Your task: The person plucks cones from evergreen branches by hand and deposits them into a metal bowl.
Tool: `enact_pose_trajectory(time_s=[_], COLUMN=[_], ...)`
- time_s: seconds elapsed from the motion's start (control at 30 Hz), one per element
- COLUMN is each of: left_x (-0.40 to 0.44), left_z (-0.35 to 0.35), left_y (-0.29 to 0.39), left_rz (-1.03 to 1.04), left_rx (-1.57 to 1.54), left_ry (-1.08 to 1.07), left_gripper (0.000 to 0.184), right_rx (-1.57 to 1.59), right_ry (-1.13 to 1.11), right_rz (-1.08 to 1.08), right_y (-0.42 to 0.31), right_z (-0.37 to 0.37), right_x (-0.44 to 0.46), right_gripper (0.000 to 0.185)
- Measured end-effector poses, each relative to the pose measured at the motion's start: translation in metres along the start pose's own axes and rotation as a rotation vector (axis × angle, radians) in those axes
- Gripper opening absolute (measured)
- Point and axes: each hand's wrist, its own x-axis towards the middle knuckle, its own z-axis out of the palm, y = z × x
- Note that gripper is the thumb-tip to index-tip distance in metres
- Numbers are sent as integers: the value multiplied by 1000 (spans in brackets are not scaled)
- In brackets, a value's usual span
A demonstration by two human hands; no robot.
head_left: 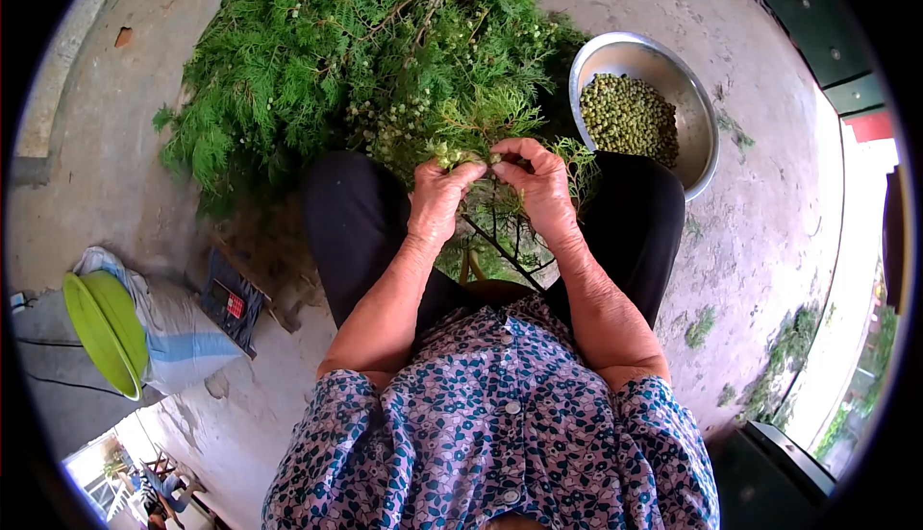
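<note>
A leafy green branch (490,117) with pale green cones lies across my lap, its dark stem running down between my knees. My left hand (442,194) has its thumb and fingers pinched on a sprig with cones. Close beside it, my right hand (538,184) pinches at the same branch, the fingertips of both hands nearly touching. Whatever small piece sits between the right fingertips is too small to make out. Beyond my right knee stands a metal bowl (701,117), partly filled with small round green cones (630,119).
A large heap of green branches (279,69) spreads over the concrete floor (769,232) ahead and to the left. At the left are a lime green basin (101,333), a white and blue sack (187,323) and a dark cloth (231,301). Leaf scraps (701,326) lie at the right.
</note>
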Motion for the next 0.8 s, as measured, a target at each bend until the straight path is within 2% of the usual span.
enact_pose_trajectory(time_s=[0.03, 0.13, 0.23, 0.37, 0.43, 0.47, 0.5, 0.57, 0.63, 0.73, 0.8], left_x=[0, 4, 4, 1, 1, 2, 1, 0, 4, 4, 2], left_z=[-1, -7, -8, -3, -3, -5, -4, -2, -4, -3, -2], left_y=[0, -5, -7, -6, -8, -7, -5, -1, -7, -6, 2], left_rz=[-2, 15, -24, 5, 2, -8, -8, 61, 75, 157, 136], left_rx=[11, 31, 65, 168, 239, 317, 317, 397, 456, 568, 681], left_ry=[1, -65, -152, -206, -232, -244, -245, -290, -290, -257, -288], left_gripper=[4, 4, 5, 11, 15, 16, 16, 18, 17, 20, 23], right_rx=[175, 652, 824, 820, 287, 116, -130, -296, -329, -153, 23], right_ry=[-25, 51, 60, -81, -54, -94, -103, -172, -165, -138, -150], right_rz=[202, 190, 329, 234, 133, 90, -58, -135, -137, -79, 89], right_y=[-1, 13, -9, 9, 6, 1, 1, 2, 0, 11, 12], right_z=[-1, -7, -10, -11, -6, -6, -5, -3, -1, -1, -2], right_x=[0, 8, 9, 9, 7, 6, 6, 7, 6, 7, 9], right_gripper=[14, 12, 9, 11, 15, 22, 27, 30, 30, 30, 30])
